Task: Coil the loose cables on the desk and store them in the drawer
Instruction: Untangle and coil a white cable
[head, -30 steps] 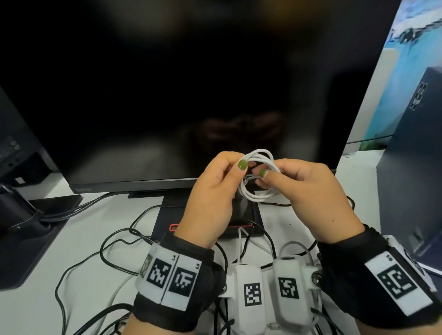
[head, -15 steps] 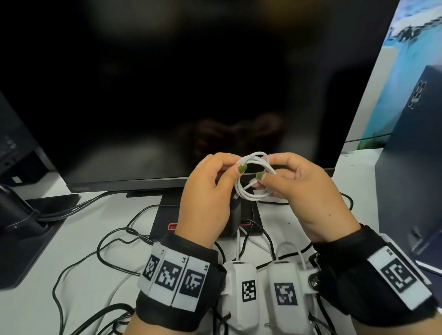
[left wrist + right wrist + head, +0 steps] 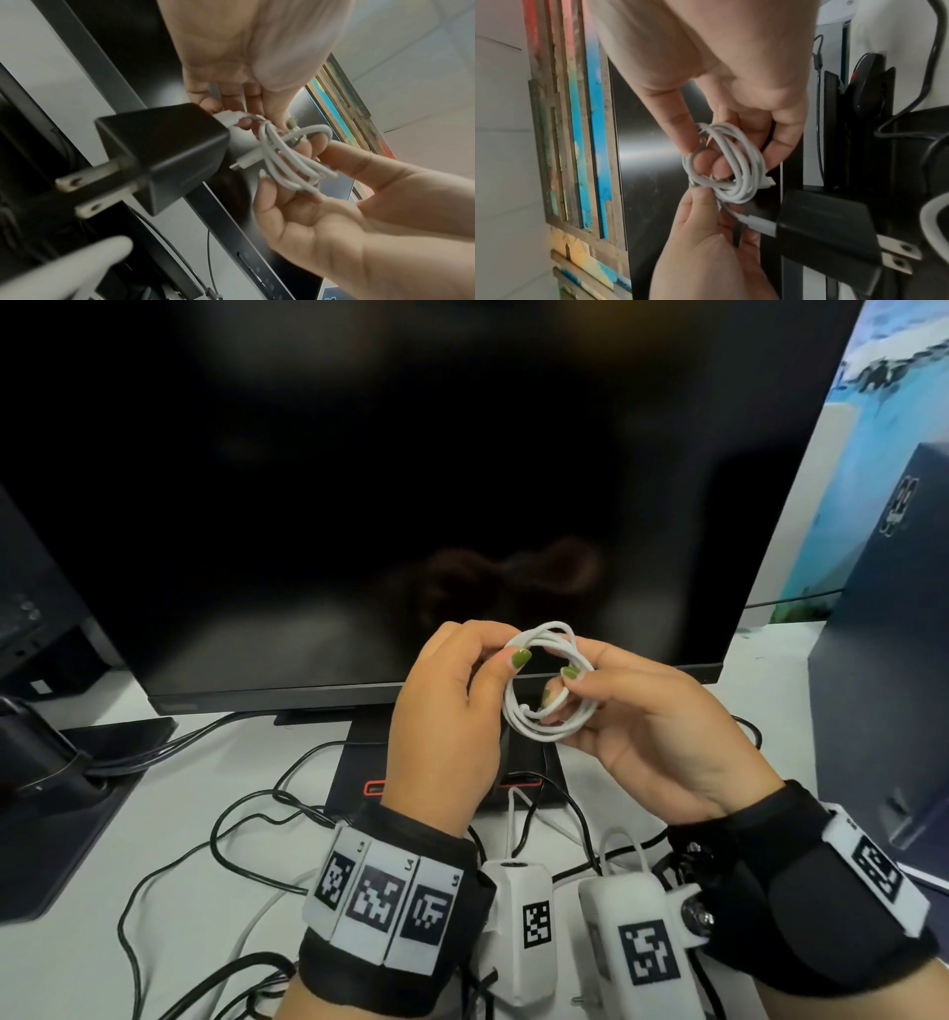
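Observation:
A white cable (image 3: 539, 736) is wound into a small coil and held in the air in front of the monitor's lower edge. My left hand (image 3: 493, 660) pinches the coil's top left between thumb and fingers. My right hand (image 3: 565, 690) grips its right side, with fingertips poking through the ring. In the right wrist view the coil (image 3: 729, 162) wraps round my right fingers. One end of the cable is plugged into a black wall charger (image 3: 159, 156), which hangs below the left hand with its two prongs bare. The charger (image 3: 826, 243) is hidden in the head view.
Loose black cables (image 3: 246, 814) lie tangled on the white desk (image 3: 205, 891) below my hands. A large dark monitor (image 3: 411, 505) stands right behind, its base (image 3: 354, 762) under the hands. A dark box (image 3: 883, 660) stands at the right, a black stand (image 3: 51, 762) at the left.
My right hand has turned its palm more toward me and its fingers now reach through the coil. The left hand keeps its pinch; the coil hangs slightly lower.

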The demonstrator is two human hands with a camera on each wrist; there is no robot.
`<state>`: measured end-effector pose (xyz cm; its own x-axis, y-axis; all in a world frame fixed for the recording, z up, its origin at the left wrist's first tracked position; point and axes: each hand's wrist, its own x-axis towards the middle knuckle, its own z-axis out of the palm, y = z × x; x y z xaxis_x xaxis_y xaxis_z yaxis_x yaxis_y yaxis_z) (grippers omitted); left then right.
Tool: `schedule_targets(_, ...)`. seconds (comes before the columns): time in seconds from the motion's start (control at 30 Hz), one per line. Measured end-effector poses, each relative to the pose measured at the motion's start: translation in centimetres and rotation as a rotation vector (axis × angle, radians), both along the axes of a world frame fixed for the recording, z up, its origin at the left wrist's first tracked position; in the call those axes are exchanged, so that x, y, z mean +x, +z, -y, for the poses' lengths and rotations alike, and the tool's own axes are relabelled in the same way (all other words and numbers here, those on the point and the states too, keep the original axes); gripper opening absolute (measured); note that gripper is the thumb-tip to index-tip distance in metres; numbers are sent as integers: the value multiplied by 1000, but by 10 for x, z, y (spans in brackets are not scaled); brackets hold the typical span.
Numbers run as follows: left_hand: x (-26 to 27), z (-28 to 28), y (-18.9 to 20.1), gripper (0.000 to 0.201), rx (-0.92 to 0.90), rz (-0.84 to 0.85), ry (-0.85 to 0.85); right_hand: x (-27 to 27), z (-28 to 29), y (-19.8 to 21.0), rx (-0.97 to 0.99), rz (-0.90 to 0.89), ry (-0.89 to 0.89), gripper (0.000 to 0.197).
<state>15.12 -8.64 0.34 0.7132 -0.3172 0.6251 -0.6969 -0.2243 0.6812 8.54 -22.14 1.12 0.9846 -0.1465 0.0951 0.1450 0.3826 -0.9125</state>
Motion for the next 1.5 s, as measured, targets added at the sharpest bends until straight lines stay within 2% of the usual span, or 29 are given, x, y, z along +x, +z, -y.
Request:
schedule_targets(0.17, 0, -4, 4, 16, 0, 36, -2, -2, 0, 1, 77, 22, 17, 44)
schedule_targets(0.33, 1, -8, 5, 16, -2, -47, -71, -3, -2, 4, 105, 33, 48, 43)
schedule_targets(0.6, -1, -1, 2, 15, 6, 77, 41, -5, -5, 10, 205, 40, 144, 45)
schedule_targets(0.73, -3, 1, 2, 14, 27, 82, 63, -6, -7, 10, 23, 47, 37, 48)
schedule_targets(0.87, -2, 0, 2, 13, -26, 42, 54, -6, -7, 5, -404, 27, -295, 38)
schedule_targets(0.9, -2, 0, 2, 13, -46, 36, 58, -5, -6, 4, -460, 7, -344, 32)
schedule_targets(1.1, -1, -1, 2, 12, -83, 70, 120, -4, -3, 5, -444, -72, -357, 10)
schedule_targets(1.33, -1, -1, 2, 12, -59, 95, 126, -7, -1, 9, -425, -59, -248, 13)
schedule_targets(1.4, 0, -1, 2, 13, -65, 78, 109, -7, 1, 10, -436, -41, -228, 9)
schedule_targets(1.5, 1, -3, 2, 13, -134, -15, 78, -7, 4, 7, -530, -16, -267, 13)
